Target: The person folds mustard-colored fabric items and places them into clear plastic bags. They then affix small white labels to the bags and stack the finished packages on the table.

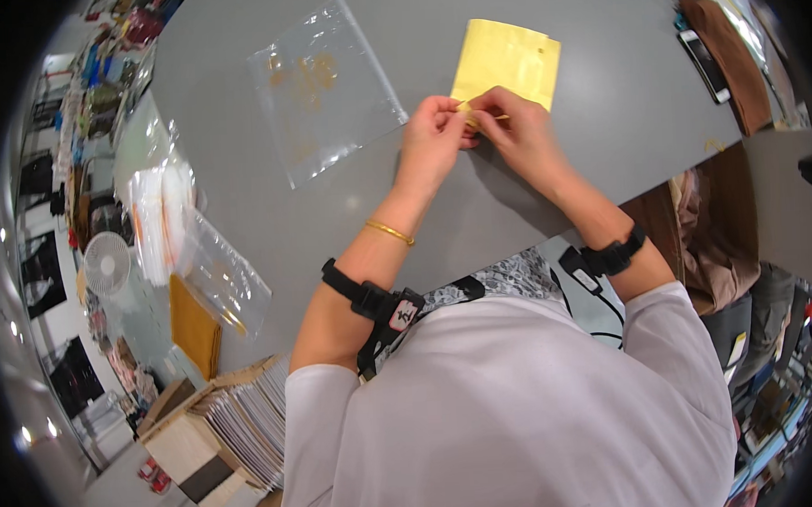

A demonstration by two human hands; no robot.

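**Inspector:** Hands first. What are they doing?

**Assistant:** The left hand [434, 130] and the right hand [518, 126] meet at the near edge of a yellow envelope [508, 59], fingers of both curled and pinching a small yellow piece at that edge. What exactly sits between the fingertips is too small to tell.

**Inspector:** Where does the envelope lie?

**Assistant:** Flat on the grey table [531, 203], just beyond the hands and touching them.

**Inspector:** Surroundings?

**Assistant:** A clear plastic bag [322, 89] lies flat to the left of the hands, near but apart. A second clear bag [221, 275] hangs over the table's left edge, beside a stack of white packets [155, 219]. A dark phone [706, 64] rests at the far right edge. A box of stacked sheets [237, 424] stands below the table, left of the person.
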